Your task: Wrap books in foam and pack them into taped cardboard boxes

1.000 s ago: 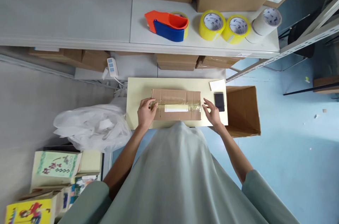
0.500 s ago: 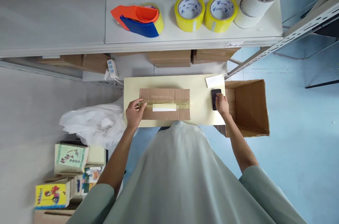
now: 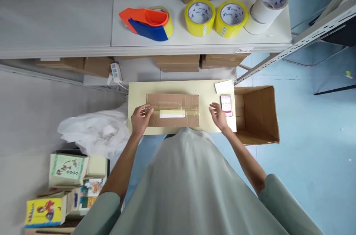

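Note:
A flat cardboard box [image 3: 172, 99], closed with shiny tape and bearing a white label [image 3: 172, 113], lies on the cream tabletop [image 3: 207, 90]. My left hand [image 3: 141, 118] grips the box's left end, thumb on its top near the tape. To the right of the box, my right hand [image 3: 218, 114] hovers with its fingers apart and holds nothing. Just beyond that hand lies a smartphone [image 3: 226, 103] with its screen lit. A white card or slip [image 3: 224, 86] rests above the phone at the table's back right.
Above, a grey shelf [image 3: 69, 20] carries an orange and blue tape dispenser [image 3: 147, 23], yellow tape rolls [image 3: 200, 16] and white rolls [image 3: 269, 5]. Right of the table stands an open carton [image 3: 260, 114]. A white plastic bag [image 3: 94, 129] and several books [image 3: 47, 211] sit at left.
My right hand went to the phone and has drawn back left from it; the phone's dark screen is lit now. The box shifted left on the table with my left hand on it.

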{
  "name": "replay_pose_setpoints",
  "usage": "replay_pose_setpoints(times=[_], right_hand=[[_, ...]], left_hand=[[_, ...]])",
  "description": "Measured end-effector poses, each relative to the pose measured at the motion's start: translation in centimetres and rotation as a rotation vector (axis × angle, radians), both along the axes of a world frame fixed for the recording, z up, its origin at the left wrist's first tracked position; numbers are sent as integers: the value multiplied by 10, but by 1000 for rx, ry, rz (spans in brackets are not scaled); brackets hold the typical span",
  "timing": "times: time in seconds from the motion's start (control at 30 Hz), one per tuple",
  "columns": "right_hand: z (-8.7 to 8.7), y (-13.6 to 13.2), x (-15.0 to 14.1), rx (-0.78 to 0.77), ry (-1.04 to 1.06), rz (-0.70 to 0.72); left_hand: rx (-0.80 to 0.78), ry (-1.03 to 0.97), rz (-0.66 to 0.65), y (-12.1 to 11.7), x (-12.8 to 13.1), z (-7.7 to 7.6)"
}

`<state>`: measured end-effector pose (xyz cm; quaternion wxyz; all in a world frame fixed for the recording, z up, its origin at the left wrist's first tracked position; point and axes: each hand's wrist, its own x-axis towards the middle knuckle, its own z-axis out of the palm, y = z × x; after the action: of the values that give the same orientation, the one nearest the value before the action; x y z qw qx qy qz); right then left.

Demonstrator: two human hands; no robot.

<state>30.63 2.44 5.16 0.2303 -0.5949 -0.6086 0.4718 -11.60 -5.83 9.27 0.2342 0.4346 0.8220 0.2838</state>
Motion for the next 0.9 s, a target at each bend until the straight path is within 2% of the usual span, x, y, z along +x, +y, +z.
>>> replay_pose_setpoints(times=[0.1,0.2,0.43,0.5,0.6,0.73,0.9], right_hand=[[29,-23,-43,-4,65,51],[43,-32,-67,82,-25,68],[44,-28,-75,203,-191,-4],[51,-26,-73,193,-249,22],[71,-16,-76,201,-387,71],[115,18,-101,356,-563,90],[177,84,-170,604,-636,204]], left_hand=[[35,-20,-9,0,-2,-3],[68,-50,0,-1,-1,-4],[141,-134,1,-1,-2,-11],[147,-164,-29,-1,-6,-13],[160,-198,-121,2,-15,-12],[269,-146,-256,16,-28,5],[509,-180,-380,58,-48,51]])
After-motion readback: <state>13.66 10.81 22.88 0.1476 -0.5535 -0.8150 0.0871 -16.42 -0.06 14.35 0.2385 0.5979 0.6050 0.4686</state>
